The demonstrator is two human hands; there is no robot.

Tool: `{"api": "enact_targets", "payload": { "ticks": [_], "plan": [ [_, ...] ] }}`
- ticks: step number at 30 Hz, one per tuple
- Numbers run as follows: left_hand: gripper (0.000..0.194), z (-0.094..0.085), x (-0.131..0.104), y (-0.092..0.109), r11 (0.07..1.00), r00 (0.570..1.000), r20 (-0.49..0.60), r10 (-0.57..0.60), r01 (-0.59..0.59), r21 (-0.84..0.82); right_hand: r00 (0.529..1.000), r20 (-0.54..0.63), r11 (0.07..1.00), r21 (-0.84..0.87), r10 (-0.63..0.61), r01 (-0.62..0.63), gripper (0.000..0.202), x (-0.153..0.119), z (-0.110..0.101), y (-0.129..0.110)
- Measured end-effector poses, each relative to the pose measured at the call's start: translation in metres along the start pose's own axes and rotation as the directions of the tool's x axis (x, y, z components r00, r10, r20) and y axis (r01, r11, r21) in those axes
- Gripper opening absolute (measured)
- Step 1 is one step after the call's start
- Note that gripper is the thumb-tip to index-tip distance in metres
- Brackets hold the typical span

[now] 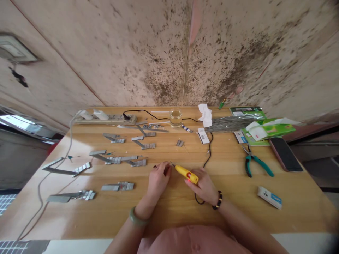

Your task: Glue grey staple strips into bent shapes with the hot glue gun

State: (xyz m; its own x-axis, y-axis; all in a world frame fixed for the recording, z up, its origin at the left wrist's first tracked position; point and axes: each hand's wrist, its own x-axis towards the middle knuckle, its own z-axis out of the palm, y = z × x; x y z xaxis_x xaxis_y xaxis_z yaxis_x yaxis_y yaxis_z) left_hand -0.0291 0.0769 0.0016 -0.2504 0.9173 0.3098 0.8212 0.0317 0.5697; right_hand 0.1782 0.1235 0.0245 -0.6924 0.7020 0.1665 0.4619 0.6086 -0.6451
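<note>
My right hand [203, 186] is wrapped round a yellow soldering-iron-like tool [185, 173] with a red part on its body. The tool's thin tip points left and reaches close to my left hand [159, 178]. The fingers of my left hand are pressed together near the tip; what they pinch is too small to make out. A small dark piece [155, 166] shows by the left fingers. Beyond the hands lie small grey pieces [180, 143] on the wooden table [169, 218].
Grey metal strips and segmented pieces [113, 160] spread over the left side. Behind stand a power strip [113, 119] and a glass of liquid [176, 118]. At the right lie wires [227, 123], teal pliers [255, 162], a phone [286, 154] and a small box [269, 197].
</note>
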Motion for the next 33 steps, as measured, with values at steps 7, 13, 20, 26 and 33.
{"api": "enact_targets", "payload": {
  "ticks": [7, 13, 20, 26, 33],
  "plan": [
    [0.014, -0.0004, -0.0003, 0.0005, 1.0, 0.999, 0.033, -0.004, 0.004, 0.008, 1.0, -0.013, 1.0, -0.026, -0.013, 0.013, 0.02, 0.0004, -0.0002, -0.0009],
    [0.016, -0.0007, -0.0008, 0.0007, 1.0, 0.999, 0.034, -0.011, 0.011, 0.01, 0.999, -0.036, 1.0, -0.014, -0.012, 0.011, 0.022, 0.0007, 0.0004, -0.0009],
    [0.016, 0.0011, -0.0003, 0.0002, 1.0, 1.0, 0.028, -0.005, 0.005, 0.012, 1.0, 0.002, 0.999, -0.029, -0.017, 0.017, 0.02, 0.0004, -0.0002, -0.0015],
    [0.016, 0.0002, -0.0004, 0.0003, 1.0, 1.0, 0.031, 0.006, -0.006, 0.001, 1.0, -0.02, 1.0, -0.031, 0.0, -0.001, 0.019, 0.0003, 0.002, -0.0002],
    [0.017, 0.0015, -0.0006, -0.0006, 1.0, 0.999, 0.042, -0.014, 0.015, 0.0, 1.0, -0.015, 0.999, -0.032, -0.018, 0.017, 0.019, 0.0011, 0.0007, -0.0012]
  ]
}}
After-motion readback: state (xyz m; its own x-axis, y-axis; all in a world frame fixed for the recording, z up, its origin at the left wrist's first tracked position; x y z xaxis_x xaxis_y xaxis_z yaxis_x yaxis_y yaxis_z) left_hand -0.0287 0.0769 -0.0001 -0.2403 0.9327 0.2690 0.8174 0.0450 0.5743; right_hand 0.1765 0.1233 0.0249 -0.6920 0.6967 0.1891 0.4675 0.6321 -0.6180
